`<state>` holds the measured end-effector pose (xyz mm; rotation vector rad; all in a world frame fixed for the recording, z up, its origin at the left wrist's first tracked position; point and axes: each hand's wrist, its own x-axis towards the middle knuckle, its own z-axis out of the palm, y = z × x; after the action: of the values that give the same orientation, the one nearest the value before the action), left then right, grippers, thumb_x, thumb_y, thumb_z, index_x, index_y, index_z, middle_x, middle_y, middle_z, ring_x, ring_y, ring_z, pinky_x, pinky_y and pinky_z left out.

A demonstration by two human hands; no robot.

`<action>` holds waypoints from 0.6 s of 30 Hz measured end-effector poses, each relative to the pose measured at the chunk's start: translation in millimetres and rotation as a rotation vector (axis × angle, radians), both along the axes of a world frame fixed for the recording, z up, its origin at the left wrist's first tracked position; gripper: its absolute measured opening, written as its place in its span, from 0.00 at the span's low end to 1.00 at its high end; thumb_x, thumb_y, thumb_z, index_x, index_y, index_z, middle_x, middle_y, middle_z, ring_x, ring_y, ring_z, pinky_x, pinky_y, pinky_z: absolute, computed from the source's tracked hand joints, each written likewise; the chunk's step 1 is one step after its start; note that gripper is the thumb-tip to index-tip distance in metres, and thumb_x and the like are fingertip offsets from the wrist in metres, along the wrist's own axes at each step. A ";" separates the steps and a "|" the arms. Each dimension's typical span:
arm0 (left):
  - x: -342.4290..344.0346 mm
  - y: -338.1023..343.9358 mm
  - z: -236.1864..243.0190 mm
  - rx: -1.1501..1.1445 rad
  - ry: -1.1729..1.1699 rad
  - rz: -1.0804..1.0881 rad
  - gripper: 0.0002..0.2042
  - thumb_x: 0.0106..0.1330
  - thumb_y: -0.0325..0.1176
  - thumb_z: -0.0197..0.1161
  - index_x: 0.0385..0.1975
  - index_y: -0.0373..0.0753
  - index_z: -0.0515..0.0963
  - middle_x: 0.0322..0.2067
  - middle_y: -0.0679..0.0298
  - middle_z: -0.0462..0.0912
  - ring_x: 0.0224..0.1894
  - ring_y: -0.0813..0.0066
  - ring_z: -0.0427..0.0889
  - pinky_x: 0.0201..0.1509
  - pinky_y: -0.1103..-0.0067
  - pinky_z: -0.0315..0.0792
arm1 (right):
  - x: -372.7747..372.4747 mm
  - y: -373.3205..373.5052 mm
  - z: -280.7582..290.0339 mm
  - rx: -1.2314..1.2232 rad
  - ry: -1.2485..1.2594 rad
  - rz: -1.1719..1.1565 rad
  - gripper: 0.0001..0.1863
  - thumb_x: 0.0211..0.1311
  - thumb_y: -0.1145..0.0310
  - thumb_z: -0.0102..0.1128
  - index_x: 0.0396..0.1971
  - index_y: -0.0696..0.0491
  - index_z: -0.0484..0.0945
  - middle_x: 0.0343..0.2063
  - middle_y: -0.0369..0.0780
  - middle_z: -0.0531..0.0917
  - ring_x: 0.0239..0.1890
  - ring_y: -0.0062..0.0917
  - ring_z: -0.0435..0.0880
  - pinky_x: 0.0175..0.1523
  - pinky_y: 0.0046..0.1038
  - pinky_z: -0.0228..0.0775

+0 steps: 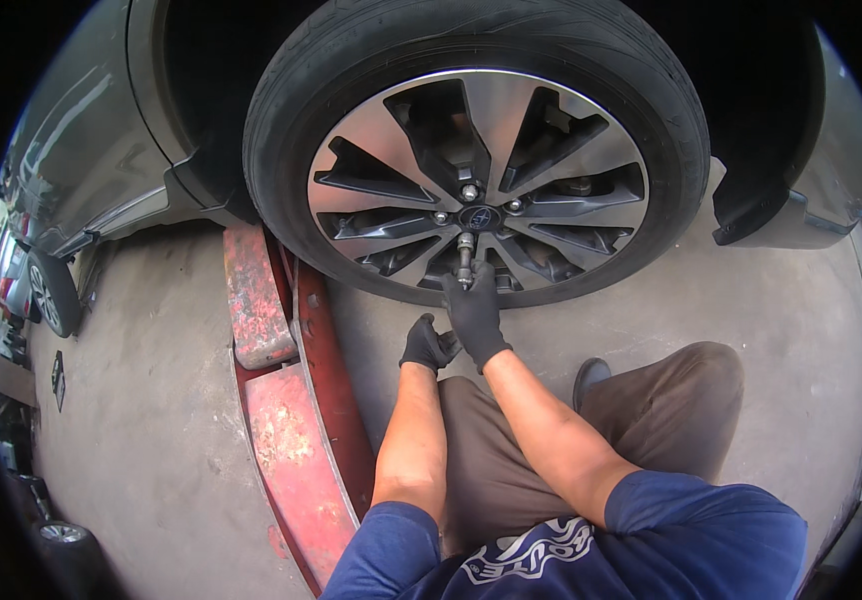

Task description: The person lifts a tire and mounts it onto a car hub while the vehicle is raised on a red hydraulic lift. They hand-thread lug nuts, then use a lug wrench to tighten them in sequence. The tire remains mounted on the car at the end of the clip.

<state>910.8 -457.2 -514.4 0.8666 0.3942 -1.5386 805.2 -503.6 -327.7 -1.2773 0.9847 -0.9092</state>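
My right hand (475, 312), in a black glove, is closed around a metal socket tool (465, 262). The tool points up to the lower part of the wheel's hub, just below the centre cap (480, 217). Lower and to the left, my left hand (429, 344), also gloved in black, has its fingers curled near my right wrist; what it holds, if anything, is too dark to make out. The alloy wheel (381, 140) is on the car, inside a black tire (276, 165). Bright lug nuts (470, 192) show around the cap.
A worn red lift ramp or arm (286, 420) runs along my left side. Grey car body panels (91, 130) flank the wheel. My bent knee (701, 385) is at the right. Another car's wheel (51, 293) and a loose wheel (63, 533) are at far left.
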 end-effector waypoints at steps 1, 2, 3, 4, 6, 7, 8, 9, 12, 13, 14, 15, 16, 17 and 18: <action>-4.8 -6.5 -10.9 -0.036 -0.014 0.025 0.32 0.75 0.51 0.47 0.68 0.31 0.55 0.53 0.47 0.74 0.51 0.51 0.80 0.51 0.56 0.79 | 3.7 0.6 3.6 -0.054 0.041 -0.049 0.19 0.64 0.63 0.68 0.45 0.60 0.72 0.34 0.45 0.80 0.34 0.31 0.81 0.40 0.37 0.73; -10.4 -9.6 -20.4 -0.088 0.017 0.007 0.30 0.75 0.52 0.47 0.64 0.33 0.55 0.50 0.48 0.73 0.48 0.53 0.79 0.49 0.57 0.78 | 5.5 0.8 4.9 -0.076 0.118 -0.145 0.19 0.63 0.64 0.68 0.44 0.60 0.72 0.34 0.46 0.80 0.35 0.32 0.81 0.41 0.38 0.73; -16.8 -11.2 -28.4 -0.026 0.051 0.126 0.27 0.75 0.52 0.46 0.60 0.34 0.56 0.48 0.50 0.72 0.45 0.54 0.77 0.47 0.58 0.77 | 8.4 0.7 5.1 -0.149 0.133 -0.175 0.18 0.64 0.63 0.68 0.41 0.61 0.72 0.30 0.47 0.78 0.33 0.35 0.80 0.39 0.39 0.72; -23.0 -12.6 -34.9 -0.015 0.078 0.181 0.25 0.75 0.52 0.46 0.57 0.35 0.57 0.45 0.51 0.71 0.43 0.56 0.76 0.45 0.60 0.77 | 9.7 -0.4 5.1 -0.145 0.123 -0.161 0.19 0.63 0.63 0.68 0.41 0.60 0.72 0.30 0.46 0.78 0.32 0.34 0.80 0.40 0.38 0.72; -34.6 -14.5 -45.2 -0.012 0.140 0.294 0.22 0.76 0.52 0.44 0.50 0.37 0.58 0.39 0.54 0.70 0.37 0.59 0.73 0.40 0.62 0.75 | 12.6 -3.1 5.1 -0.115 0.117 -0.115 0.19 0.63 0.63 0.70 0.42 0.60 0.71 0.29 0.44 0.77 0.32 0.32 0.80 0.40 0.37 0.72; -38.0 -14.0 -47.5 -0.013 0.174 0.361 0.20 0.76 0.52 0.44 0.46 0.38 0.59 0.36 0.56 0.69 0.35 0.60 0.72 0.38 0.64 0.74 | 13.6 -4.3 5.5 -0.043 0.053 -0.100 0.18 0.64 0.64 0.69 0.41 0.57 0.71 0.28 0.41 0.76 0.30 0.28 0.78 0.38 0.35 0.74; -36.9 -11.5 -46.4 -0.012 0.203 0.434 0.19 0.76 0.52 0.43 0.42 0.39 0.60 0.33 0.58 0.68 0.32 0.62 0.70 0.36 0.65 0.73 | 13.8 -5.3 6.3 0.026 -0.027 -0.070 0.16 0.65 0.64 0.69 0.41 0.55 0.71 0.28 0.37 0.74 0.28 0.23 0.76 0.37 0.33 0.75; -33.7 -7.9 -40.5 -0.017 0.242 0.509 0.19 0.76 0.52 0.43 0.39 0.40 0.60 0.30 0.59 0.67 0.29 0.63 0.69 0.34 0.66 0.72 | 13.4 -5.2 7.1 0.095 -0.108 -0.038 0.15 0.66 0.65 0.69 0.41 0.53 0.71 0.27 0.34 0.73 0.26 0.19 0.74 0.35 0.31 0.77; -0.8 19.5 16.5 -0.128 0.342 0.829 0.20 0.77 0.53 0.41 0.28 0.43 0.62 0.21 0.64 0.64 0.21 0.68 0.64 0.28 0.70 0.70 | 9.7 -4.1 9.3 0.323 -0.366 0.026 0.13 0.68 0.65 0.69 0.41 0.49 0.71 0.25 0.30 0.71 0.24 0.15 0.71 0.36 0.31 0.80; 17.1 30.9 51.1 -0.111 0.257 0.922 0.22 0.77 0.53 0.40 0.24 0.44 0.63 0.18 0.65 0.64 0.19 0.69 0.63 0.26 0.71 0.69 | 8.5 -3.8 9.2 0.406 -0.456 0.042 0.13 0.67 0.65 0.69 0.41 0.49 0.71 0.25 0.30 0.71 0.24 0.15 0.71 0.37 0.32 0.81; 33.6 41.4 92.6 -0.211 0.247 1.050 0.23 0.77 0.53 0.40 0.21 0.45 0.64 0.16 0.67 0.63 0.16 0.71 0.61 0.24 0.73 0.68 | 6.7 -4.1 8.3 0.451 -0.520 0.064 0.13 0.68 0.65 0.68 0.41 0.49 0.71 0.26 0.30 0.72 0.25 0.15 0.72 0.37 0.31 0.82; 47.2 50.9 139.2 -0.249 0.099 1.076 0.25 0.77 0.53 0.39 0.17 0.47 0.65 0.13 0.69 0.62 0.13 0.72 0.60 0.22 0.74 0.68 | 5.5 -5.6 6.6 0.498 -0.583 0.088 0.12 0.68 0.66 0.68 0.40 0.49 0.71 0.27 0.31 0.73 0.25 0.15 0.73 0.38 0.30 0.82; 54.3 57.1 188.0 -0.350 -0.119 1.059 0.26 0.78 0.53 0.40 0.18 0.45 0.68 0.13 0.70 0.61 0.14 0.73 0.61 0.23 0.74 0.68 | 4.1 -7.1 3.4 0.517 -0.679 0.136 0.12 0.68 0.66 0.67 0.39 0.49 0.70 0.28 0.31 0.74 0.26 0.16 0.74 0.38 0.30 0.83; 50.5 51.1 234.5 -0.567 -0.280 0.953 0.22 0.78 0.49 0.43 0.21 0.45 0.69 0.14 0.70 0.64 0.15 0.74 0.63 0.25 0.75 0.69 | 5.4 -11.6 -0.7 0.409 -0.626 0.176 0.11 0.71 0.60 0.64 0.42 0.49 0.73 0.30 0.32 0.76 0.31 0.19 0.79 0.42 0.35 0.83; 37.3 41.9 276.7 -0.754 -0.439 0.849 0.18 0.78 0.46 0.45 0.24 0.45 0.69 0.15 0.71 0.66 0.16 0.75 0.65 0.28 0.75 0.70 | 5.2 -14.4 -6.7 0.459 -0.643 0.195 0.12 0.72 0.57 0.63 0.42 0.49 0.74 0.30 0.32 0.77 0.33 0.21 0.80 0.44 0.35 0.83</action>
<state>948.1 -415.3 -237.7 0.3260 -0.1499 -0.5814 810.4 -517.9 -334.4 -0.6112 0.5018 -0.8036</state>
